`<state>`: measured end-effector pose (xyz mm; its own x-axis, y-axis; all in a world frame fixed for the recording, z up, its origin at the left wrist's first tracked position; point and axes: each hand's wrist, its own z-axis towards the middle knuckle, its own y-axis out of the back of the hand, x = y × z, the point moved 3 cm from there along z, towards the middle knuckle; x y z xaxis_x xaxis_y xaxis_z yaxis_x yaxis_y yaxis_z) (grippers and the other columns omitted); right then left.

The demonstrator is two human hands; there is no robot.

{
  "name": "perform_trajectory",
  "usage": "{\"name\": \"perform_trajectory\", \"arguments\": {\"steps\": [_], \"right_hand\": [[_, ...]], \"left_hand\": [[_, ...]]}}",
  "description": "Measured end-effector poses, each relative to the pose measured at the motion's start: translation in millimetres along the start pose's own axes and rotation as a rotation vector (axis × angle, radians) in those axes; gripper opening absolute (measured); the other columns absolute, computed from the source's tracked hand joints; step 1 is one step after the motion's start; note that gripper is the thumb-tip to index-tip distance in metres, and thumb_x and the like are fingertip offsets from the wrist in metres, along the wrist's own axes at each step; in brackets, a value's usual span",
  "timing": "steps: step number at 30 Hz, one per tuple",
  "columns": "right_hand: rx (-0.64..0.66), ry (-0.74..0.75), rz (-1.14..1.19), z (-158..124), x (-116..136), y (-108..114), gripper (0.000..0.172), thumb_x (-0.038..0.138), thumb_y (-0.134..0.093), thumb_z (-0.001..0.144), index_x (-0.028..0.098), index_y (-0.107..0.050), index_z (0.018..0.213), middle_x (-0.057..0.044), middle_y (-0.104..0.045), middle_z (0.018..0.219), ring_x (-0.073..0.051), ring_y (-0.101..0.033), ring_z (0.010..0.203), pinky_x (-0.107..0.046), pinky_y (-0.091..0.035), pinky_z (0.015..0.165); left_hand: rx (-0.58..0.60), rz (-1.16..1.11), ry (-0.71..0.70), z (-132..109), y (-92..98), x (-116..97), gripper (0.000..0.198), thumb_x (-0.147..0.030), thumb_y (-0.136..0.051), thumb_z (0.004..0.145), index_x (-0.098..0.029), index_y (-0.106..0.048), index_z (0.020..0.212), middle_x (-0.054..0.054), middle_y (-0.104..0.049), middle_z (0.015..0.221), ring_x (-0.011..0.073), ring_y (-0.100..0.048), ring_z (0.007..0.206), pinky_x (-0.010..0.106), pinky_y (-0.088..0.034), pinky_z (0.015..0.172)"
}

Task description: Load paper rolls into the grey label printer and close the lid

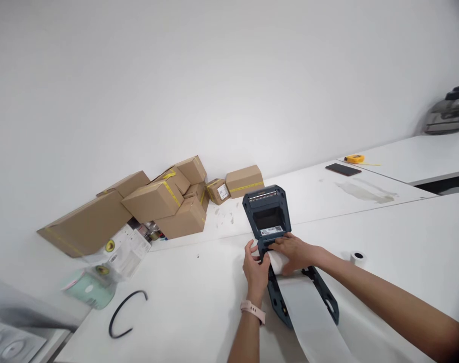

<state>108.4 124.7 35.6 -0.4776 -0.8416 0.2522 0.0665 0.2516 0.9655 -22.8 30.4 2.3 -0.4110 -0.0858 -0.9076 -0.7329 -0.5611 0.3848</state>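
Between left hand (255,271) and right hand (295,251), white roll (277,262)

The paper roll (277,262) is partly hidden by the hands (295,252); the paper strip (312,315) is cut off below; the jug (447,117) is blurred.

The left hand (255,269) can slide left over the flat white table (199,302), up to the thin, curved black strip (113,316). A pile of brown cardboard boxes (154,201) blocks the back left. The raised dark blue plastic lid (268,216) blocks straight ahead. A small white roll (354,259) sits near the right arm (365,285).
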Motion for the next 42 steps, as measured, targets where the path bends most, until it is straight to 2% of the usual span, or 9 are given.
{"name": "perform_trajectory", "arguments": {"steps": [5,10,17,22,25,29,33,37,42], "right_hand": [[-0.022,-0.016,-0.007,-0.6,4.7,-1.4,0.07,0.037,-0.077,0.052,0.009,-0.066,0.115,-0.022,-0.068,0.108,-0.041,-0.06,0.107,-0.052,-0.032,0.102],[0.007,0.027,0.08,-4.2,-1.8,3.9,0.075,0.045,-0.078,0.051,0.015,-0.062,0.117,-0.013,-0.068,0.109,-0.035,-0.06,0.107,-0.047,-0.031,0.105],[0.085,0.061,0.42,-35.0,-10.1,45.3,0.075,0.039,-0.085,0.046,0.021,-0.063,0.116,-0.008,-0.063,0.113,-0.036,-0.053,0.115,-0.04,-0.046,0.092],[-0.089,0.172,0.859,-80.5,-39.0,81.4,0.078,0.042,-0.079,0.064,0.024,-0.05,0.134,-0.008,-0.06,0.13,-0.032,-0.057,0.118,-0.038,-0.046,0.097],[-0.308,0.013,1.098,-98.1,-70.0,86.0,0.087,0.045,-0.078,0.068,0.022,-0.041,0.143,-0.013,-0.058,0.136,-0.033,-0.056,0.123,-0.038,-0.05,0.095],[-0.542,-0.216,1.238,-100.7,-112.1,71.9,0.086,0.05,-0.082,0.061,0.025,-0.047,0.135,-0.014,-0.069,0.122,-0.032,-0.068,0.1,-0.034,-0.056,0.072],[-0.478,-0.352,1.198,-85.0,-147.4,41.8,0.078,0.045,-0.074,0.072,0.025,-0.039,0.139,-0.013,-0.075,0.1,-0.025,-0.07,0.071,-0.034,-0.053,0.061],[-0.547,-0.485,1.073,-67.7,-173.6,10.7,0.072,0.032,-0.075,0.065,0.021,-0.046,0.13,-0.012,-0.073,0.1,-0.027,-0.069,0.081,-0.034,-0.053,0.068],[-0.559,-0.558,0.97,-52.7,-181.6,-20.8,0.075,0.027,-0.074,0.056,0.017,-0.049,0.126,-0.012,-0.07,0.108,-0.031,-0.066,0.097,-0.034,-0.054,0.075]], "left_hand": [[0.001,-0.096,0.048,-1.1,-3.6,10.3,0.057,-0.034,-0.061,0.082,-0.022,-0.044,0.136,0.011,-0.062,0.127,0.0173,-0.061,0.086,0.032,-0.048,0.081],[0.021,-0.206,0.086,-0.6,-6.6,18.0,0.06,-0.038,-0.061,0.083,-0.017,-0.042,0.137,0.016,-0.061,0.127,0.02,-0.063,0.1,0.032,-0.049,0.086],[0.014,-0.265,0.1,-0.3,-6.9,18.1,0.067,-0.041,-0.064,0.082,-0.015,-0.04,0.138,0.017,-0.062,0.125,0.02,-0.063,0.099,0.032,-0.049,0.088],[0.026,-0.274,0.116,-2.0,-6.8,13.7,0.067,-0.044,-0.063,0.082,-0.015,-0.04,0.139,0.018,-0.06,0.127,0.0204,-0.061,0.099,0.033,-0.048,0.087],[0.023,-0.274,0.127,-3.2,-6.5,11.5,0.066,-0.044,-0.062,0.082,-0.016,-0.041,0.138,0.017,-0.06,0.128,0.0205,-0.06,0.1,0.034,-0.048,0.088],[0.01,-0.27,0.142,-4.2,-5.7,9.5,0.067,-0.044,-0.065,0.08,-0.015,-0.043,0.137,0.017,-0.06,0.128,0.0211,-0.06,0.101,0.035,-0.047,0.09],[0.006,-0.276,0.141,-4.2,-5.7,9.1,0.066,-0.044,-0.065,0.08,-0.016,-0.045,0.136,0.016,-0.061,0.126,0.0205,-0.06,0.1,0.034,-0.048,0.089],[0.002,-0.279,0.136,-3.8,-6.5,10.5,0.065,-0.043,-0.065,0.08,-0.017,-0.045,0.136,0.016,-0.06,0.126,0.02,-0.06,0.1,0.033,-0.048,0.089],[0.003,-0.294,0.138,-4.3,-7.3,10.7,0.066,-0.044,-0.067,0.079,-0.017,-0.046,0.136,0.016,-0.06,0.127,0.0201,-0.061,0.1,0.033,-0.048,0.089]]}}
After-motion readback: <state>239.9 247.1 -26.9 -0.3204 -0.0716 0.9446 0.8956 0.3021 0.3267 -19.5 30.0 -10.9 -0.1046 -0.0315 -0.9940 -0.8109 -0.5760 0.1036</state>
